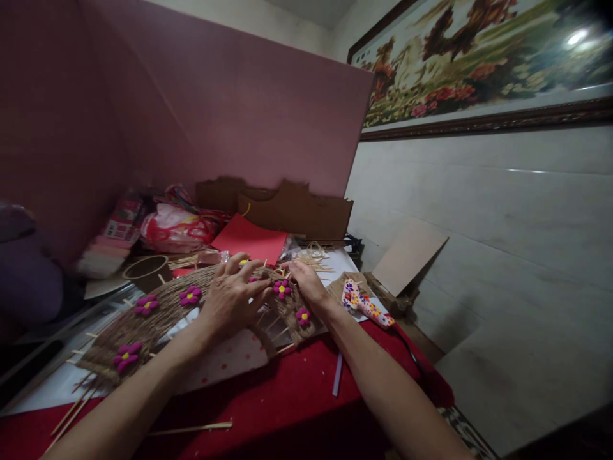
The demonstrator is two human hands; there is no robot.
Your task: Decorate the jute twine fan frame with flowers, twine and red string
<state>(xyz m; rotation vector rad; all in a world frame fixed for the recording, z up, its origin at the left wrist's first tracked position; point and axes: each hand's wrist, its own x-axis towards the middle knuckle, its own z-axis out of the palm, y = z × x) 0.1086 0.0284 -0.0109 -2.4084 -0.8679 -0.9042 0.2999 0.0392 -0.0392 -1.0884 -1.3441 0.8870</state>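
Note:
An arched, fan-shaped band of brown twine (167, 305) lies before me, thin wooden sticks poking out along its edges. Magenta flowers with yellow centres, such as this flower (190, 295), are spaced along it. My left hand (235, 295) is over the band's middle, fingers spread and bent, fingertips close to a partly covered flower. My right hand (308, 286) grips the band's upper right edge, its fingertips partly hidden behind it. Under the arch is a pale, red-dotted piece (230, 361). A flower-patterned glue gun (366, 304) rests right of my right hand.
A red cloth (287, 409) covers the table, with a translucent glue stick (338, 374) and loose wooden sticks (191, 429) on it. Behind are red paper (251, 237), a brown round container (147, 271), plastic bags (179, 227) and cut cardboard (297, 211). A wall stands at right.

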